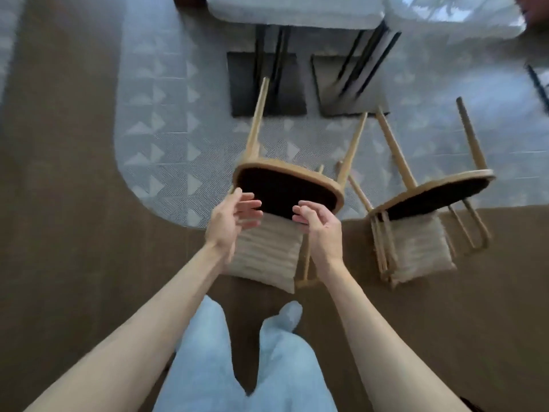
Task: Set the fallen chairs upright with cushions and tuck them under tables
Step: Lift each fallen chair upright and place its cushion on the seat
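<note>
Wooden fallen chairs (288, 185) lie before black table bases (267, 84); both hands (234, 221) hover empty, fingers relaxed.

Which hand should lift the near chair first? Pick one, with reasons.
Probably the left hand. Its open fingers reach toward the rim of the near chair at its left edge, whereas the right hand, also open, hovers over the cushion, in front of the seat's dark underside.

Even, soft daylight, fairly bright; dappled glare on white tabletop (454, 16) at top right. Shadows faint. Whole frame smeared by motion blur, worst at top and right edges. Wide-angle bending stretches forearms (133, 331) toward bottom corners
</note>
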Motion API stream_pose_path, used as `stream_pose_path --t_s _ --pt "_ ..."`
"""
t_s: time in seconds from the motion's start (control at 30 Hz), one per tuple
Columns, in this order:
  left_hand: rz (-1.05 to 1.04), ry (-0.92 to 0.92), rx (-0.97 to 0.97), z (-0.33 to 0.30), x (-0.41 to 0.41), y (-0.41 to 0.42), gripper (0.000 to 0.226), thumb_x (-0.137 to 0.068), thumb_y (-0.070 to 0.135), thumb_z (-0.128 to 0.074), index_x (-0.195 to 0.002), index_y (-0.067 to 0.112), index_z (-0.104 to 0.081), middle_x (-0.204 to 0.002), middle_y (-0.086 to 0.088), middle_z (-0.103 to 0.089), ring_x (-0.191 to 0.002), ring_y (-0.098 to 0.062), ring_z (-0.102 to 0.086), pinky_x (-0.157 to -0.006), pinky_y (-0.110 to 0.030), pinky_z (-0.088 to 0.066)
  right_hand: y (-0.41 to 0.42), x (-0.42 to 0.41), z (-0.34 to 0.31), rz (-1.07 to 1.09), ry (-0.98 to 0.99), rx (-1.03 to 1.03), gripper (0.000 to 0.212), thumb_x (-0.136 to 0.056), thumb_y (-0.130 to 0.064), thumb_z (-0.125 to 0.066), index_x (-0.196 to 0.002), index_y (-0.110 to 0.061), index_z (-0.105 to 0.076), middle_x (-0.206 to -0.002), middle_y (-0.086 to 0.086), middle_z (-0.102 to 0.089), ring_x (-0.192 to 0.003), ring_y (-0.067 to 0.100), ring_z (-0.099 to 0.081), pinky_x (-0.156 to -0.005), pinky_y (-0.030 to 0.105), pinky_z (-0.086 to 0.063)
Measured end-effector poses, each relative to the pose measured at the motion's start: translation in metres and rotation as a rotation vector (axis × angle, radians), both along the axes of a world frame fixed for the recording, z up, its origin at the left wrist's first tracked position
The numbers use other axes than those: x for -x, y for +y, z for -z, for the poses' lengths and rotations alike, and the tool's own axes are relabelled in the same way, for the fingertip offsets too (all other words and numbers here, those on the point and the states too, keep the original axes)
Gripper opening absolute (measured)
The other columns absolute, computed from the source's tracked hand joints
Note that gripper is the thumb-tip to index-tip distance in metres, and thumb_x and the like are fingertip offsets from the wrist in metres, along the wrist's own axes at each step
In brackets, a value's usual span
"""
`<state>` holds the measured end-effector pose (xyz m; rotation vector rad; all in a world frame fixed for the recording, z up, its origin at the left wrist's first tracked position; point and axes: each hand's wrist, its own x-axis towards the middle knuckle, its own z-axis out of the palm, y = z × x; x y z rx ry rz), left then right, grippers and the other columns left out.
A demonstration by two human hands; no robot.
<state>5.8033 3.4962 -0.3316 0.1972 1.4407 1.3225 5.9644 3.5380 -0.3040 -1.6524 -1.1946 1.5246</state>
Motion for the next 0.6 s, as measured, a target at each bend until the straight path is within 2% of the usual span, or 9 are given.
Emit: stream_pose_path --t_s 0.07,0.17,0.3,0.37,0.43,0.53,0.6 --pt "-0.083 -0.036 0.054 0.037 -0.004 -0.004 0.039 -0.107 0.033 -0.042 -0.11 0.003 -0.067 -0.102 -0.018 -0.074 -0.086 -0.027 -0.071 -0.078 -0.039 -0.058 0.002 -0.01 0.037 -0.07 -0.022 0.041 0.017 -0.101 -0.019 -0.059 -0.111 -0.017 -0.072 -0.109 0.003 -0.076 -0.107 0.018 -0.07 -0.1 0.04 -0.055" --pt "-0.164 -0.114 0.11 0.113 -0.013 -0.006 0.038 -0.105 0.035 -0.047 -0.107 0.004 -0.068 -0.101 -0.018 -0.075 -0.085 -0.026 -0.073 -0.075 -0.037 -0.058 0.005 -0.026 0.117 -0.098 -0.022 0.107 0.018 -0.102 -0.02 -0.057 -0.11 -0.022 -0.073 -0.103 -0.002 -0.077 -0.102 0.017 -0.071 -0.091 0.034 -0.058" --pt "-0.309 -0.318 0.249 0.235 -0.03 -0.011 0.042 -0.102 0.038 -0.051 -0.119 0.001 -0.062 -0.107 -0.022 -0.073 -0.096 -0.031 -0.074 -0.082 -0.041 -0.057 -0.002 -0.035 0.244 0.081 0.037 0.322 0.022 -0.104 -0.02 -0.052 -0.107 -0.017 -0.074 -0.105 0.008 -0.079 -0.1 0.026 -0.074 -0.086 0.039 -0.057" --pt "-0.358 -0.395 0.32 0.3 -0.039 -0.014 0.049 -0.102 0.04 -0.052 -0.128 -0.001 -0.056 -0.114 -0.025 -0.069 -0.104 -0.035 -0.071 -0.086 -0.042 -0.055 -0.012 -0.035 0.316 0.177 0.093 0.461 0.024 -0.105 -0.022 -0.05 -0.109 -0.011 -0.071 -0.111 0.016 -0.076 -0.105 0.033 -0.072 -0.09 0.045 -0.055" --pt "-0.37 -0.436 0.383 0.357 -0.049 -0.018 0.055 -0.102 0.042 -0.052 -0.136 -0.001 -0.049 -0.121 -0.025 -0.064 -0.111 -0.036 -0.065 -0.09 -0.042 -0.054 -0.026 -0.032 0.375 0.279 0.169 0.601 0.03 -0.106 -0.027 -0.048 -0.118 -0.005 -0.065 -0.119 0.02 -0.072 -0.113 0.036 -0.068 -0.097 0.048 -0.052" --pt "-0.323 -0.49 0.465 0.444 -0.069 -0.037 0.067 -0.1 0.046 -0.053 -0.147 0.001 -0.039 -0.135 -0.026 -0.055 -0.125 -0.038 -0.057 -0.102 -0.046 -0.048 -0.052 -0.034 0.465 0.392 0.305 0.746 0.044 -0.107 -0.035 -0.046 -0.137 -0.003 -0.052 -0.127 0.018 -0.066 -0.118 0.032 -0.065 -0.101 0.044 -0.052" --pt "-0.27 -0.5 0.501 0.493 -0.082 -0.056 0.074 -0.099 0.049 -0.054 -0.151 0.002 -0.033 -0.144 -0.026 -0.049 -0.131 -0.038 -0.052 -0.105 -0.045 -0.045 -0.07 -0.038 0.518 0.457 0.385 0.803 0.052 -0.107 -0.036 -0.045 -0.145 -0.001 -0.044 -0.132 0.02 -0.061 -0.12 0.032 -0.063 -0.106 0.046 -0.049"
